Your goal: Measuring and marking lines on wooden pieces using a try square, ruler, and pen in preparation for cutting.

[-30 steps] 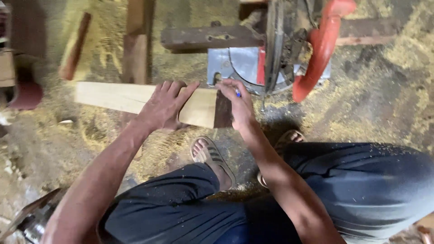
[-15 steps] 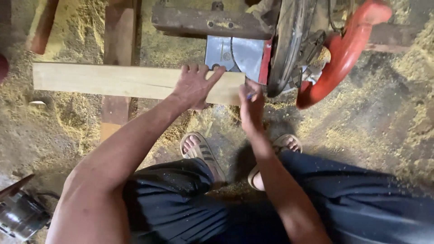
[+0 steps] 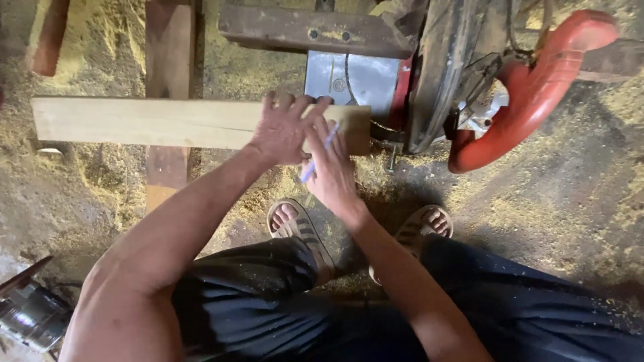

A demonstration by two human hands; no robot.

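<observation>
A pale wooden plank (image 3: 147,123) lies across the floor, its right end next to a red mitre saw (image 3: 469,80). My left hand (image 3: 285,127) is pressed flat on the plank near that right end, fingers spread. Just beside it, my right hand (image 3: 332,171) grips a blue pen (image 3: 318,155) whose tip rests on the plank's surface. Both of my feet in sandals (image 3: 298,224) show below the plank, with my dark trousers at the bottom of the view.
Sawdust covers the ground. A darker wooden board (image 3: 168,87) runs under the plank, and a reddish stick (image 3: 50,37) lies at top left. A wooden fence rail (image 3: 315,30) sits behind the saw's metal table (image 3: 349,77). A power tool (image 3: 30,315) rests at bottom left.
The view has shifted, so plank and saw sit lower and closer. My right hand has moved left along the plank's end, next to my left hand, with the pen on the wood.
</observation>
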